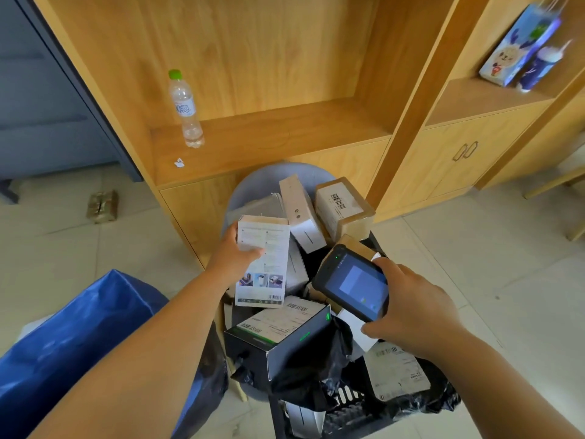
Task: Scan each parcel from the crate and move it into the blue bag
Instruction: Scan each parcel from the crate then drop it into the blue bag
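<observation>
My left hand (232,253) grips a white printed box (264,264) by its left edge, holding it upright above the black crate (351,419). My right hand (414,315) holds a black handheld scanner (354,282) with its screen lit, just right of that box. The crate holds several parcels: a black box with green marks (285,337), a brown carton with a barcode label (343,205), a narrow white box (300,213) and a grey mailer with a label (397,369). The blue bag (79,340) stands open at lower left.
A wooden shelf unit (269,131) stands behind the crate, with a water bottle (185,110) on its ledge. A grey round seat (275,182) sits under the far parcels. A blue gift bag (519,45) is on the right shelf. Pale tiled floor surrounds everything.
</observation>
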### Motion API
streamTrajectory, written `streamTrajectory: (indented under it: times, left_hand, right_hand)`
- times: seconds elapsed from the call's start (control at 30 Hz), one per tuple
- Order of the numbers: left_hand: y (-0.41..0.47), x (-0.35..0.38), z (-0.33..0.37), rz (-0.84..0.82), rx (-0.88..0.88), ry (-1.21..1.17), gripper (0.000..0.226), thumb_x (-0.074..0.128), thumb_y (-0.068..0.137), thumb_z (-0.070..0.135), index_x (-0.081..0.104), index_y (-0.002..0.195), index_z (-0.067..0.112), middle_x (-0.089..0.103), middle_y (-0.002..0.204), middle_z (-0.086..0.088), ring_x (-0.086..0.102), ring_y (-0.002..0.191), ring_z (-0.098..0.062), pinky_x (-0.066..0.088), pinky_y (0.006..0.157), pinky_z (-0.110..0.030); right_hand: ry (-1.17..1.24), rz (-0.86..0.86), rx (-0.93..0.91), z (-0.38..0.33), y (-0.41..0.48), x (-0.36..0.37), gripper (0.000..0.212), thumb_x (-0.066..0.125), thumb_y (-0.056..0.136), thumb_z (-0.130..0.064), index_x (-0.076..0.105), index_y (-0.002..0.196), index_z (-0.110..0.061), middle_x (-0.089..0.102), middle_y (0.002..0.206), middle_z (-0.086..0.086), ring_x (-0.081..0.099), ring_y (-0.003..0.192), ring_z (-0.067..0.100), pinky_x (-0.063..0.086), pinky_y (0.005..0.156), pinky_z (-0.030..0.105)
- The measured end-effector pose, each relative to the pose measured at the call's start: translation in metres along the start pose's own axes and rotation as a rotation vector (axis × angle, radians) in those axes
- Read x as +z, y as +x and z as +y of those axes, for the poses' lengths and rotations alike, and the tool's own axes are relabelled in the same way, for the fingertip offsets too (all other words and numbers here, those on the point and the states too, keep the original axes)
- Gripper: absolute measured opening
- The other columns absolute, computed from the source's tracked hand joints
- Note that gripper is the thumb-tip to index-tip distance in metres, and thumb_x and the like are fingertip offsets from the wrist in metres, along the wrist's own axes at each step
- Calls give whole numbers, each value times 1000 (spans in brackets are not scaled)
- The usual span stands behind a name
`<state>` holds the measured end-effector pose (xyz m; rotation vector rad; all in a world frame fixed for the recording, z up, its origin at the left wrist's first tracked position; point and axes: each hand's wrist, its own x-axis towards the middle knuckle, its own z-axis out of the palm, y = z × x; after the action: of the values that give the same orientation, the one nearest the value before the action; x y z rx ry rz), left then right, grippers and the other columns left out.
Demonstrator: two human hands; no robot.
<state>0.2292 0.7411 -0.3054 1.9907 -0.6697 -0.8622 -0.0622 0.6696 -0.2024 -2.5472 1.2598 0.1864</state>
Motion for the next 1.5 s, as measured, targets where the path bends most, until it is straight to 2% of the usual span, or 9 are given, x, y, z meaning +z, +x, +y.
streamTrajectory:
  times: [0.23, 0.43, 0.63, 0.77, 0.93, 1.07, 1.2, 1.3, 1.5]
  left_hand:
    - [-24, -3, 15, 54, 70, 21, 61, 76, 77, 15, 40, 126, 24, 52, 122, -1, 56, 106, -23, 53, 86, -47]
    - [-83, -16, 21, 37, 238, 143, 54, 72, 81, 24, 35, 114, 45, 46, 120, 15, 58, 97, -18, 59, 67, -44]
    - [-129, -12, 13, -136, 81, -121, 60, 68, 78, -6, 48, 100, 47, 47, 117, 20, 57, 105, -24, 60, 65, -37]
    - [-147, -6, 15, -242, -21, -205, 31, 58, 74, 18, 57, 100, 35, 45, 125, -4, 51, 107, -25, 55, 80, -38]
    - [-160, 2, 11, 31, 88, 21, 15, 63, 89, 30, 56, 80, 21, 43, 125, 4, 46, 118, -18, 46, 98, -38]
    - [-172, 0, 9, 135, -1, -10, 27, 71, 82, 15, 53, 100, 25, 41, 120, 4, 48, 97, -6, 43, 60, -4]
    - [-183, -14, 8, 174, -241, -357, 76, 76, 76, 9, 35, 139, 17, 62, 114, -2, 62, 96, -17, 53, 81, -28]
    - [-192, -24, -1, 162, -322, -450, 72, 73, 78, 2, 37, 140, 2, 62, 122, -15, 61, 109, -31, 46, 99, -46]
    - [-215, -46, -11, 138, -203, -383, 38, 69, 78, -3, 65, 111, 18, 73, 102, 4, 69, 92, -14, 57, 73, -27]
  right_hand:
    - [32, 6, 44, 7, -16, 1, 86, 71, 58, -49, 28, 130, -30, 44, 96, -10, 48, 81, 14, 40, 63, 29]
    - [91, 40, 87, 17, -42, 0, 94, 73, 56, -53, 26, 134, -30, 48, 104, -9, 51, 85, 16, 48, 70, 33]
    - [168, 44, 115, 18, -63, 10, 91, 74, 55, -53, 29, 130, -31, 47, 95, -12, 52, 82, 14, 45, 66, 31]
    - [188, 30, 105, 15, -70, 16, 93, 75, 55, -53, 28, 133, -31, 47, 98, -11, 51, 84, 14, 46, 68, 31]
    - [206, 39, 90, 14, -74, 19, 94, 76, 55, -52, 29, 132, -29, 48, 100, -9, 52, 86, 16, 49, 70, 33]
    - [218, 56, 65, 13, -74, 20, 94, 77, 54, -51, 30, 132, -28, 48, 100, -8, 52, 85, 17, 50, 70, 34]
    - [242, 47, 7, 8, -68, 20, 92, 76, 53, -51, 30, 130, -29, 47, 99, -9, 52, 85, 16, 51, 68, 34]
    - [222, 32, -43, -1, -61, 19, 94, 76, 54, -52, 28, 132, -30, 46, 99, -9, 51, 86, 16, 49, 66, 33]
    - [151, 16, -169, -28, -45, 14, 91, 77, 55, -51, 27, 129, -33, 46, 100, -10, 51, 84, 17, 48, 66, 35]
